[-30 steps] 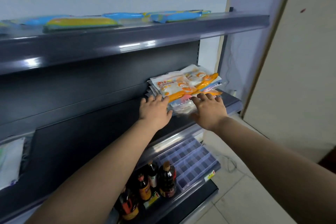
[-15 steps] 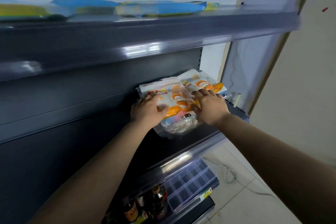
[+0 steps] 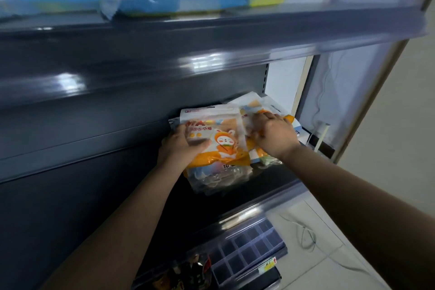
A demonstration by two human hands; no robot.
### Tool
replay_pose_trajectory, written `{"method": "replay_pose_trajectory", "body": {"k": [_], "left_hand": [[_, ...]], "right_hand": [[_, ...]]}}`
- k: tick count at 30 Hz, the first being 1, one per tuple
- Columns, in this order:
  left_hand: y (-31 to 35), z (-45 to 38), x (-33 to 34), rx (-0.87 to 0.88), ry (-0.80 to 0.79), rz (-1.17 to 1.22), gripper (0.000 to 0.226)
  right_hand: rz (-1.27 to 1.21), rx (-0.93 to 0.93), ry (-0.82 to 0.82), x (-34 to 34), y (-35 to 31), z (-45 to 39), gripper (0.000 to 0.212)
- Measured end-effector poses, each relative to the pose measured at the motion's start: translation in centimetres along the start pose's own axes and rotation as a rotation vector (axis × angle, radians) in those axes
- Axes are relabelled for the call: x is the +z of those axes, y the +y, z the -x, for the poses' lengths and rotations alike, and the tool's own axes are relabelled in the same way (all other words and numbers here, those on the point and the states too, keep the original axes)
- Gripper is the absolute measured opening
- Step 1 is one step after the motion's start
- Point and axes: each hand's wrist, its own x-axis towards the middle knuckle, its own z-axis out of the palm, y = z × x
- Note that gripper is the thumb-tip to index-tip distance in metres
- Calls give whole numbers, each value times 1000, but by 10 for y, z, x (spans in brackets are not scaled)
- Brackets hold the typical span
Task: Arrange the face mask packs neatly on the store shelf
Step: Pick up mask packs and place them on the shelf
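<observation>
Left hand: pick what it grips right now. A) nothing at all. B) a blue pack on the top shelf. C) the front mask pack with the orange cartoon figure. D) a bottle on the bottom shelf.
C: the left hand curls round the left edge of the front mask pack, thumb on its face, while the right hand rests on the packs behind on the middle shelf.

Two bare forearms, no sleeves in view. Left hand (image 3: 181,148) and right hand (image 3: 274,134) bare too: no gloves, rings, watch or wristband. Short nails on right hand fingers (image 3: 261,116).
</observation>
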Motion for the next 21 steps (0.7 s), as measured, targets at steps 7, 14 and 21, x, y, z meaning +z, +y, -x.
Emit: {"method": "replay_pose_trajectory", "body": {"k": [7,14,21], "left_hand": [[11,13,3,3,130,460,75],[15,28,7,-76,289,548,74],[20,58,1,-145,407,618,68]], "right_hand": [[6,54,28,-6,34,-21,53],[-259,118,-41,-10,54,-34,73],[-585,209,-60,-20,69,-39,64]]}}
